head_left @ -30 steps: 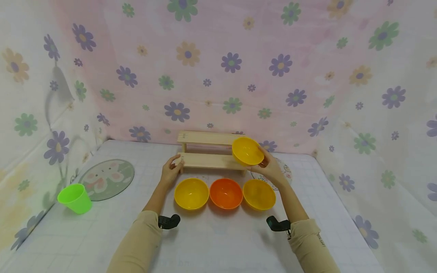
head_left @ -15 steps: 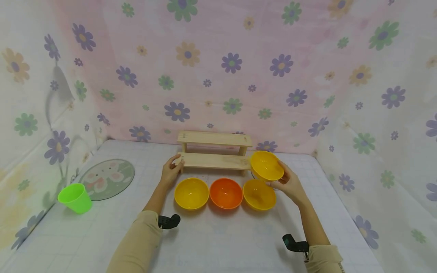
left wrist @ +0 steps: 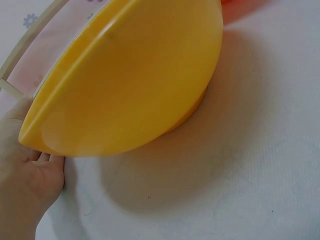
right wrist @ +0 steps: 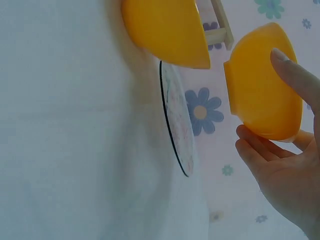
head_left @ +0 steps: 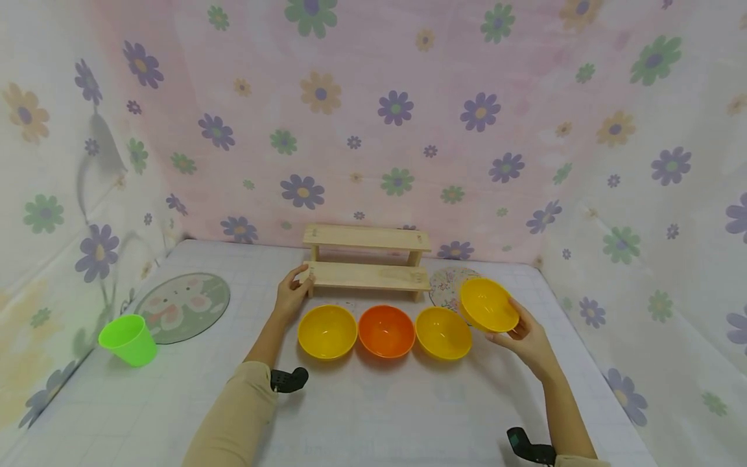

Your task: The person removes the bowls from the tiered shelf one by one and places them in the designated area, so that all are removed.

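Observation:
My right hand (head_left: 531,340) holds a yellow bowl (head_left: 488,305) by its right side, off the table; in the right wrist view the thumb lies over the bowl's wall and the fingers are under it. At the left end of a two-step wooden shelf (head_left: 367,275), my left hand (head_left: 290,297) grips the lower board. A row in front of the shelf holds a yellow bowl (head_left: 327,332), an orange bowl (head_left: 386,331) and another yellow bowl (head_left: 443,333). The near yellow bowl (left wrist: 135,75) hides the left fingertips in the left wrist view.
A round floral mat (head_left: 448,285) lies right of the shelf, partly behind the held bowl. To the left are a round bunny mat (head_left: 192,318) and a green cup (head_left: 130,340). Flowered cloth (head_left: 362,155) walls the table on the back and sides.
My right hand has carried the yellow bowl from in front of the shelf's right end toward the right and nearer to me. The left hand stays on the shelf.

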Demonstrator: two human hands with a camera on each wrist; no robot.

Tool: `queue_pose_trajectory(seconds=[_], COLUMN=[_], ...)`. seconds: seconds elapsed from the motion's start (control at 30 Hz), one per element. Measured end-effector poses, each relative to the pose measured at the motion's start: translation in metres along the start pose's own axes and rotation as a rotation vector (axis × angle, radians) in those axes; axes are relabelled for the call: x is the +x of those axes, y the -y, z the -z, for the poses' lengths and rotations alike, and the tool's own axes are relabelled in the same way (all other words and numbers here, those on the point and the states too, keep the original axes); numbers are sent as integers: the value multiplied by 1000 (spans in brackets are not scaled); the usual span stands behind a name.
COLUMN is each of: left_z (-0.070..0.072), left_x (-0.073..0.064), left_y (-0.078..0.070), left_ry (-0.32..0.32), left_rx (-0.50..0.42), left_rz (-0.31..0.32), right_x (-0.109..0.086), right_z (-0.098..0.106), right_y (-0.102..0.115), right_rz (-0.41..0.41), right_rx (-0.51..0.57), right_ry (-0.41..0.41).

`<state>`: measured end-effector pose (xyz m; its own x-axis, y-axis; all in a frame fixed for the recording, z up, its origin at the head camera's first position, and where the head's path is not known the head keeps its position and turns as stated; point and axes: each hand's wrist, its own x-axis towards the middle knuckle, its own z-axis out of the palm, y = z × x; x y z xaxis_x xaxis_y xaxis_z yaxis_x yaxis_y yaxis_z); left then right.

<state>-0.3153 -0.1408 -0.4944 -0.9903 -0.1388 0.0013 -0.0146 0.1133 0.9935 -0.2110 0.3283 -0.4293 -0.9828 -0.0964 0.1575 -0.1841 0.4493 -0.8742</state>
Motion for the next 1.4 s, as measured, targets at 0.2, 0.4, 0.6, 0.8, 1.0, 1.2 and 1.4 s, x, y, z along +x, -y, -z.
queue_pose_trajectory(seconds=[0.2,0.4,0.6,0.8,1.0,1.2,1.4], left_z=[-1,-1,-2,-4,-6,-8,-8], left_x=[-1,0,0,-2,-1,0,0], left_y=[-2,-1,-2,-4,-3,-2,-3], left_ry=[3,7,8,9,12,2,5], left_rx=[6,4,-5,-11,-12,-8,-9], left_rz=[-1,0,6,6,0,-6,-7], right_x=[-15,-26,-33,-38,-42,-43,-42], right_z=[6,9,8,5,4,4,4], right_y=[-16,-27,-33,-41,-48,-50,-49], right_rz=[-54,-108,-152,-203,-237,-213,-203], right_rx=[-34,-67,-59,-72,-87,-81,-111], right_ry=[-47,-45,-33,-29,-23,-21,-38])
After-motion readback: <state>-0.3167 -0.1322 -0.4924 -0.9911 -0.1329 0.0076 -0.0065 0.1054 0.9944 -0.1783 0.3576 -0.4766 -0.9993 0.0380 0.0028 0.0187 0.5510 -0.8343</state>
